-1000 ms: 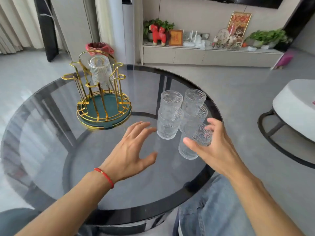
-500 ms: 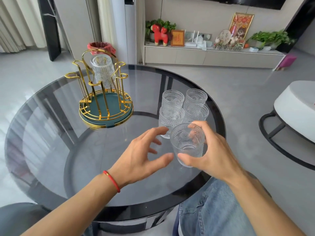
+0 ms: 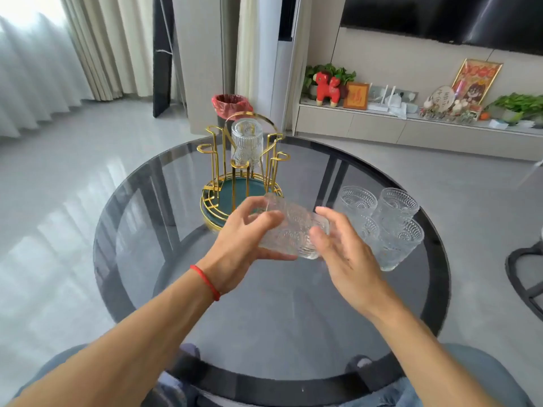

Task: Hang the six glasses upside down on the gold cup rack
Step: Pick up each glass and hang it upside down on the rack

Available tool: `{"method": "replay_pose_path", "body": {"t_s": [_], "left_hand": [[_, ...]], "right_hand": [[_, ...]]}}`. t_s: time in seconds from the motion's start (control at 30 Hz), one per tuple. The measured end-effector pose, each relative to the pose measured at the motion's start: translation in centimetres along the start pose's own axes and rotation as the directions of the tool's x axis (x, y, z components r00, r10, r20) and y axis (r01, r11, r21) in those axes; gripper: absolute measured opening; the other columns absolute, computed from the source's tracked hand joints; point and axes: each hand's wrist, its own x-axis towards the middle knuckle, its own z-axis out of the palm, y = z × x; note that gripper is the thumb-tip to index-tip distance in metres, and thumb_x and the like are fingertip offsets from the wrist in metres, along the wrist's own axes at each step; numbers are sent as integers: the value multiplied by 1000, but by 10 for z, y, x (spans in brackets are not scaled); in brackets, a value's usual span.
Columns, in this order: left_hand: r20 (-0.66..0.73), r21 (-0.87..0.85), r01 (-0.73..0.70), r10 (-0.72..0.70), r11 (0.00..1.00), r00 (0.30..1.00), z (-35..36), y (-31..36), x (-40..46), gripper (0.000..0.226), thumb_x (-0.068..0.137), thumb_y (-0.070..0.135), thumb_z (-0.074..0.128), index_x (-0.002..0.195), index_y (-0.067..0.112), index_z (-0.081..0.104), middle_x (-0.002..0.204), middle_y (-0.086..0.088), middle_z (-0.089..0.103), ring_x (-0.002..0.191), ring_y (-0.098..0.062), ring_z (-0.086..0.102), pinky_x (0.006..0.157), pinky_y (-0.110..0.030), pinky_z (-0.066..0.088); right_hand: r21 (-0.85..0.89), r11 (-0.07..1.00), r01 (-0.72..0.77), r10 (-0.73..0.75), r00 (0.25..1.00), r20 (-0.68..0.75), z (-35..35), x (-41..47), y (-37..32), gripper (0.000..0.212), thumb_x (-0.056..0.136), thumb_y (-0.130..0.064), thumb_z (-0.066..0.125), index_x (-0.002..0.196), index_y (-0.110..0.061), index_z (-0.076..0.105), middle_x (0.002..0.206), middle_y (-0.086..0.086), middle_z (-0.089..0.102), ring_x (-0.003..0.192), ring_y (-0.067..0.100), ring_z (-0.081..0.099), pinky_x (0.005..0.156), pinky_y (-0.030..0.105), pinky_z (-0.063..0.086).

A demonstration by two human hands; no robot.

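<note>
A clear embossed glass (image 3: pixel 293 230) lies tipped on its side in the air above the round smoked-glass table (image 3: pixel 264 333). My left hand (image 3: pixel 238 254) wraps around its left end, and my right hand (image 3: pixel 343 257) pinches the base end with thumb and forefinger. Just behind my left hand stands the gold cup rack (image 3: pixel 206 201) with its green tray. One glass (image 3: pixel 246 142) hangs upside down on a far peg of the rack. Several more glasses (image 3: pixel 396 230) stand upright in a cluster to the right of my right hand.
A bin with a red liner (image 3: pixel 232 104) stands on the floor behind the rack. A low cabinet with ornaments (image 3: pixel 382 127) runs along the far wall. The dark frame of a stool (image 3: pixel 523 271) shows at the right edge, beyond the table rim.
The glass, upright in my right hand, has moved left toward the rack and tipped onto its side. My left hand has closed around it. The camera has tilted up.
</note>
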Motion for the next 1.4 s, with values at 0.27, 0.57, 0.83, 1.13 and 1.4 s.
{"method": "replay_pose_path", "body": {"t_s": [0.27, 0.57, 0.83, 1.13, 1.4], "left_hand": [[148, 81, 25, -37, 996, 988, -50, 14, 25, 42, 90, 36, 59, 128, 20, 67, 125, -5, 73, 115, -21, 69, 91, -49, 60], [31, 984, -77, 276, 158, 961, -90, -18, 38, 53, 90, 45, 63, 139, 29, 57, 156, -6, 42, 144, -27, 34, 115, -46, 37], [-2, 999, 8, 136, -44, 991, -90, -26, 43, 63, 92, 49, 58, 150, 43, 36, 165, -6, 27, 153, -26, 19, 114, -54, 36], [-22, 999, 29, 157, -41, 987, -86, -28, 45, 59, 94, 43, 58, 150, 40, 38, 161, -8, 29, 149, -28, 24, 105, -53, 43], [-27, 999, 34, 176, -35, 984, -82, -25, 42, 57, 96, 38, 57, 150, 38, 40, 157, -8, 32, 146, -28, 27, 99, -50, 46]], "right_hand": [[96, 995, 8, -6, 1000, -19, 8, 44, -29, 44, 80, -58, 78, 120, -44, 64, 102, -11, 76, 92, 6, 74, 77, 20, 55], [100, 966, 239, -162, 858, -488, -46, 139, -111, 48, 77, -47, 83, 123, -39, 68, 118, 11, 72, 103, 27, 74, 65, 30, 62], [-228, 936, 268, -305, 942, -143, 41, 254, -147, 62, 84, -46, 78, 140, -25, 62, 141, -2, 63, 126, 17, 59, 97, 32, 51], [-456, 847, 272, -219, 961, 167, 88, 289, -145, 66, 80, -50, 80, 140, -28, 63, 148, 1, 60, 135, 25, 54, 103, 37, 42], [-658, 708, 256, 80, 897, 435, 106, 309, -134, 71, 71, -41, 93, 135, -33, 62, 142, 6, 61, 128, 32, 57, 89, 39, 45]]}}
